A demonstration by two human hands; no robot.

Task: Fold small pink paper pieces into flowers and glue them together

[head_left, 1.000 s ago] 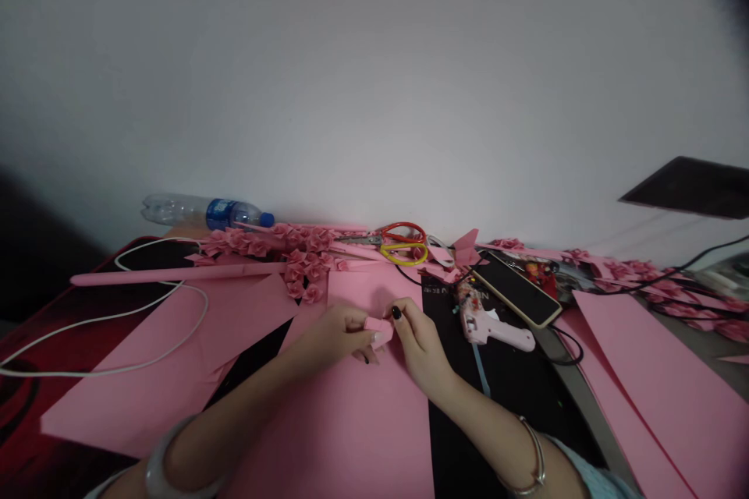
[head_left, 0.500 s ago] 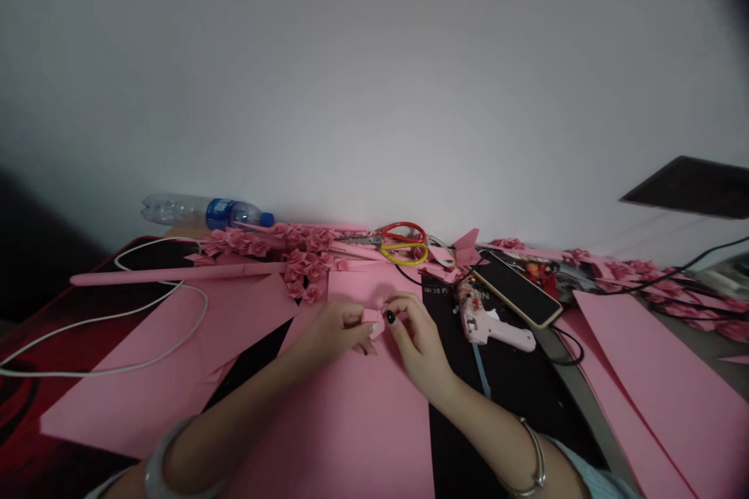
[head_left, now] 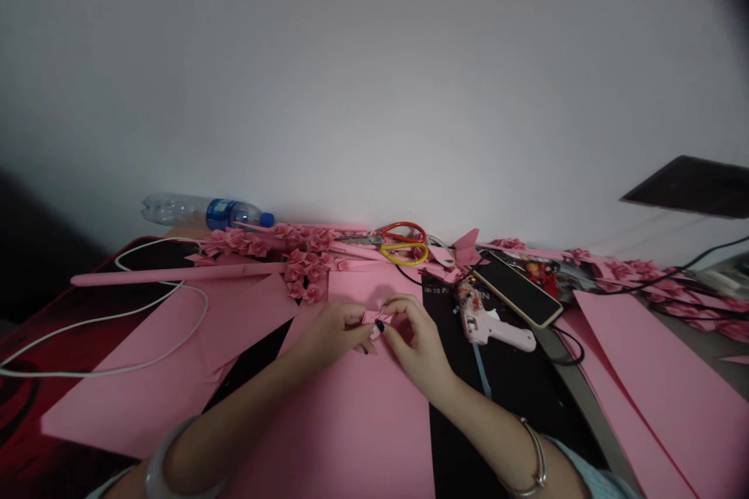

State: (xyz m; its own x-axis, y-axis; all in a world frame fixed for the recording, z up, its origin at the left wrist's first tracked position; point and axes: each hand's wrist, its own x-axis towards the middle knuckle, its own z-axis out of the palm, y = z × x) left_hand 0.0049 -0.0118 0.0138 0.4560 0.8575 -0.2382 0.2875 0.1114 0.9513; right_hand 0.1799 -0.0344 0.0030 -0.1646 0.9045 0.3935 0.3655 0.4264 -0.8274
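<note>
Between my two hands is a small folded piece of pink paper (head_left: 370, 317), held just over a long pink sheet (head_left: 356, 421). My left hand (head_left: 339, 331) grips its left side, thumb in front and fingers behind. My right hand (head_left: 417, 339) pinches the right side, with the dark-nailed thumb pressed on the front and the index finger curled over the top. The fingers cover much of the folded paper, so its full shape is hidden. Behind the hands lies a cluster of pink paper roses (head_left: 307, 273).
Red-and-yellow-handled scissors (head_left: 403, 243) lie at the back. Right of my hands are a pink glue gun (head_left: 497, 331) and a phone (head_left: 520, 292). A plastic bottle (head_left: 204, 212) lies along the wall. A white cable (head_left: 117, 370) loops over pink sheets at left; more pink sheets (head_left: 661, 382) lie right.
My right thumb has moved left onto the front of the folded paper, and its right part is now bent over. My left hand has barely moved.
</note>
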